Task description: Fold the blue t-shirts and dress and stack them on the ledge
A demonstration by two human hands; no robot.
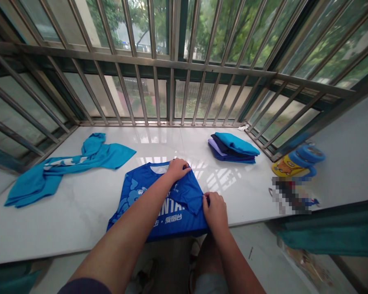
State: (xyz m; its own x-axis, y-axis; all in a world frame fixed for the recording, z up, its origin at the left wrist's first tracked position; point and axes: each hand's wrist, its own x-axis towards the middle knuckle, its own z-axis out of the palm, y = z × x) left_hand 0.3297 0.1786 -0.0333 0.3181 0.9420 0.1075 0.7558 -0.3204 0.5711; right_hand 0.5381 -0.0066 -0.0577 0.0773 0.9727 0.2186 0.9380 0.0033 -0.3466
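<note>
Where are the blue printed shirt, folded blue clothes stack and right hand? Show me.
Blue printed shirt point(130, 196), head view, chest print.
Folded blue clothes stack point(233, 145), head view, top garment.
Right hand point(214, 212), head view, back of hand.

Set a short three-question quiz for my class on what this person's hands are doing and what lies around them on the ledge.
1. What do the left hand and the right hand both hold?
2. True or false: the stack of folded clothes rests on the white ledge.
3. The teal garment lies: a) hung on the bars, b) loosely spread out on the ledge, c) folded in a stack.

Key: 1. a blue printed shirt; 2. true; 3. b.
</note>
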